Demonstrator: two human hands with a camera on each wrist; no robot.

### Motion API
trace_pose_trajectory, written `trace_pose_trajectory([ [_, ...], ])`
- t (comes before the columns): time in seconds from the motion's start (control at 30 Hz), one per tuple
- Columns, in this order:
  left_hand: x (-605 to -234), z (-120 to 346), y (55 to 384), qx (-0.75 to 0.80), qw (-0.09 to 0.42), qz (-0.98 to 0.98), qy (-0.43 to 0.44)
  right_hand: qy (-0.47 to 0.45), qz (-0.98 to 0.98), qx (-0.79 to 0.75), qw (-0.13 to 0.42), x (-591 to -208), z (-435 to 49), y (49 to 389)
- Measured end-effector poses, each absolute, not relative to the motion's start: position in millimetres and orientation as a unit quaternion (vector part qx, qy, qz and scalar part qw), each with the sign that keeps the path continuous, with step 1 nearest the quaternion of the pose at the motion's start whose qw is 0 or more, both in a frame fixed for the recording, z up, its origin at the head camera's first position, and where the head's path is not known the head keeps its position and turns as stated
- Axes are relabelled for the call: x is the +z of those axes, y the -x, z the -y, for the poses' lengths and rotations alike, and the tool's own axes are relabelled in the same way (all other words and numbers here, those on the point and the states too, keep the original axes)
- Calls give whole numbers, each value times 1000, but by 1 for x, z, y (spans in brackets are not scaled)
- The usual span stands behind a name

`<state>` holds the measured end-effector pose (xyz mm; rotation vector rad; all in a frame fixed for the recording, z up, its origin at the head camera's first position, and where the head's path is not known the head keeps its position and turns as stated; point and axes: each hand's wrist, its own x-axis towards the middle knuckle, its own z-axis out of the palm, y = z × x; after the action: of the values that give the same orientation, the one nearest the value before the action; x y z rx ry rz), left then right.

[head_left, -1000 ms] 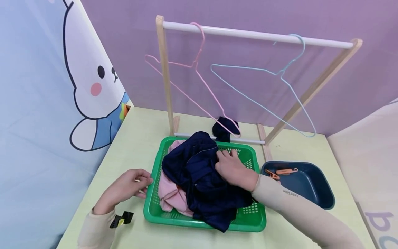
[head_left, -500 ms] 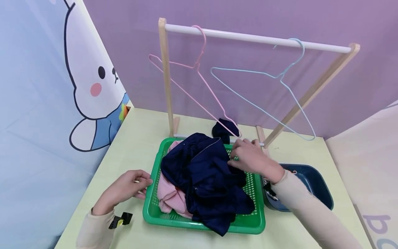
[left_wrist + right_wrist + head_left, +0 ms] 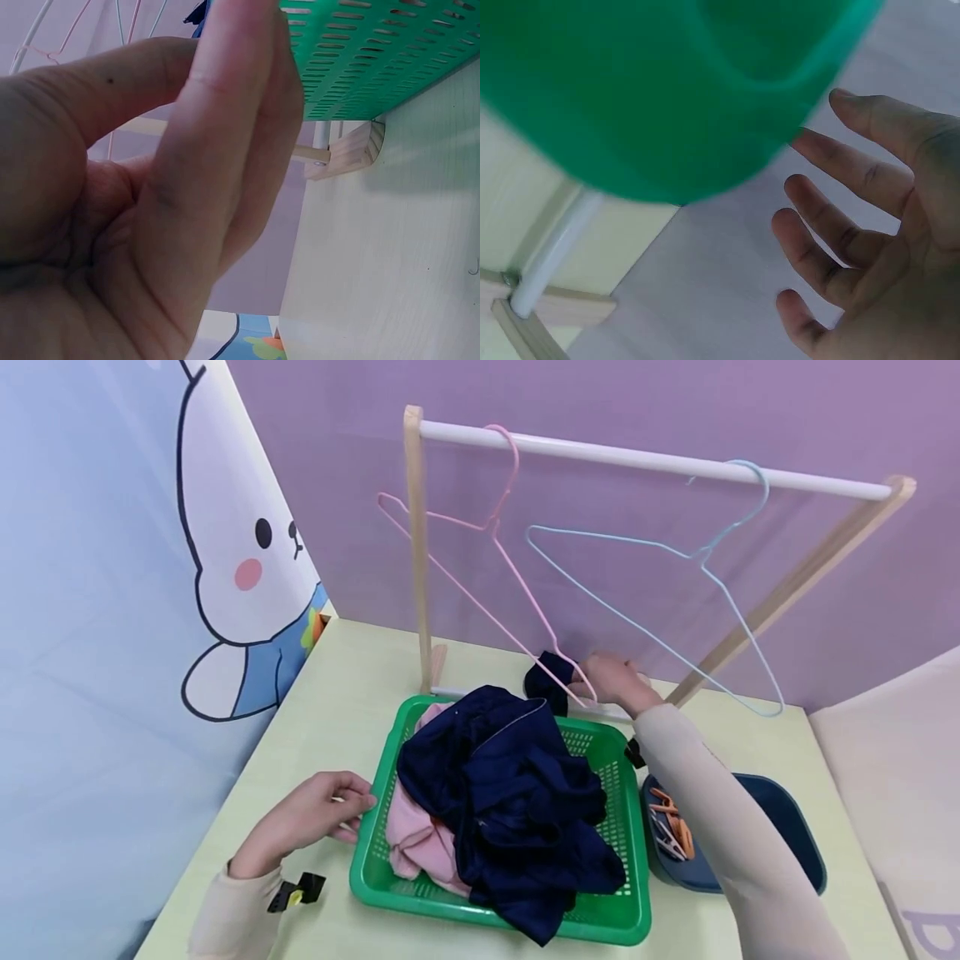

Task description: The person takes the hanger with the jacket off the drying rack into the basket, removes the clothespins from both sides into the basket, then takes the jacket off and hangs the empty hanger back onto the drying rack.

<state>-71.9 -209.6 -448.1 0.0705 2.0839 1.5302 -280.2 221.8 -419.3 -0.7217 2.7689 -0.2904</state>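
A green plastic basket (image 3: 420,906) holds a crumpled navy garment (image 3: 517,785) with a zipper line, lying over pink clothing (image 3: 420,843). At the basket's left rim, my left hand (image 3: 318,814) pinches the edge between thumb and fingers; its fingertips partly hide the rim in the left wrist view. My right hand (image 3: 611,681) reaches over the far side, beside a small navy cloth piece (image 3: 546,681) on the table behind the basket. In the right wrist view its fingers (image 3: 840,240) are spread and hold nothing. What kind of piece that cloth is, I cannot tell.
Across the back stands a rack with a white rod (image 3: 637,456), from which a pink hanger (image 3: 517,572) and a light blue hanger (image 3: 622,610) hang. A dark blue bin (image 3: 806,852) with clothespins (image 3: 671,827) sits right of the basket, partly under my right forearm.
My right hand has left the navy garment, which now lies loose in the basket. It has moved right, then away toward the small navy piece. My left hand stays at the rim.
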Motion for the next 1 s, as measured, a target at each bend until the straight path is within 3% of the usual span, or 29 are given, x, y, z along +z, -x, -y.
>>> trace_pose_trajectory([
  [0.23,-445,208,73,569,276,-774,-33,222,-954,-52,194,-415,-209,294],
  [0.4,-447,207,74,571,275,-773,-35,228,-953,-37,194,-410,-201,295],
  [0.63,-450,207,74,572,279,-771,-32,224,-964,-102,98,-394,-215,276],
  [1.0,-450,210,73,568,283,-772,-29,306,-926,-198,-101,-333,-235,178],
])
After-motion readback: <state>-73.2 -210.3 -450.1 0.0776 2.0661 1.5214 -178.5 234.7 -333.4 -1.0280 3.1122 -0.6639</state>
